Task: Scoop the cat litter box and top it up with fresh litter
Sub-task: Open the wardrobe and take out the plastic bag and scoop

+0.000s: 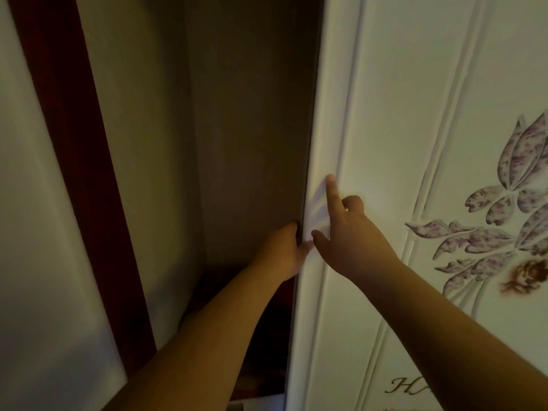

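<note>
White panelled door [385,114] seen ajar beside a dark gap [252,129], dim lighting.

Raised curved mouldings [444,120] are run down the door face. A purple speckled flower-and-leaf decal [504,209] is applied at the right, with a small brown-gold motif [530,277] below it and cursive lettering [406,387] near the bottom, only partly legible. A dark red-brown frame strip [80,173] is seen at the left, flanked by pale wall [29,232]. Contents low in the gap are too dark to be identified.
</note>
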A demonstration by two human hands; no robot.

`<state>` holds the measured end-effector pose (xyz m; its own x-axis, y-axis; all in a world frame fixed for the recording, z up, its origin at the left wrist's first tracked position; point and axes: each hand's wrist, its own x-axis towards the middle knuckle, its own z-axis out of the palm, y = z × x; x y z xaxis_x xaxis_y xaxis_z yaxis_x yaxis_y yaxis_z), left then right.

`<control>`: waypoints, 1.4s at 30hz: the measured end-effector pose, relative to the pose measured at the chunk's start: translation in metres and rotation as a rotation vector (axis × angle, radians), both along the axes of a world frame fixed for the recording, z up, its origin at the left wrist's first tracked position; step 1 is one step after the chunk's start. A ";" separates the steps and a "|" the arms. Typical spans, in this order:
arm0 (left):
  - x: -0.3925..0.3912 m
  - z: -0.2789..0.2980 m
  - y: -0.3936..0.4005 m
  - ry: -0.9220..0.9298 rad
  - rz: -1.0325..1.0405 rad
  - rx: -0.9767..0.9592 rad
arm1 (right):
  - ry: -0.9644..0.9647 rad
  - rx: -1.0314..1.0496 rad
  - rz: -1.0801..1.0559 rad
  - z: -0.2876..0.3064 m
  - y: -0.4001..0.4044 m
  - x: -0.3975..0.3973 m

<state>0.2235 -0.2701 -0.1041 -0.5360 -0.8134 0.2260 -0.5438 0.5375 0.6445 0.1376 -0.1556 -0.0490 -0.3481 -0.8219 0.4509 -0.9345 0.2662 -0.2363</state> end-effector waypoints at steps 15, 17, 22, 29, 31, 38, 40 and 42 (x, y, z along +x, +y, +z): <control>0.016 0.002 -0.008 -0.017 -0.074 -0.075 | -0.084 -0.009 -0.106 -0.017 -0.022 0.022; 0.017 0.003 -0.008 -0.012 -0.086 -0.061 | -0.085 0.007 -0.120 -0.015 -0.022 0.024; 0.021 0.006 -0.006 0.010 -0.090 -0.031 | -0.107 0.012 -0.130 -0.014 -0.022 0.028; 0.024 0.005 -0.002 -0.018 -0.094 -0.028 | -0.121 0.060 -0.141 -0.012 -0.018 0.034; 0.025 0.005 -0.003 -0.017 -0.102 -0.024 | -0.131 0.075 -0.140 -0.013 -0.017 0.036; 0.031 0.006 -0.004 -0.019 -0.102 -0.024 | -0.120 0.083 -0.125 -0.013 -0.016 0.042; 0.032 0.004 -0.003 -0.022 -0.100 -0.024 | -0.121 0.088 -0.127 -0.013 -0.016 0.043; 0.032 0.003 -0.003 -0.019 -0.097 -0.019 | -0.123 0.092 -0.127 -0.015 -0.017 0.042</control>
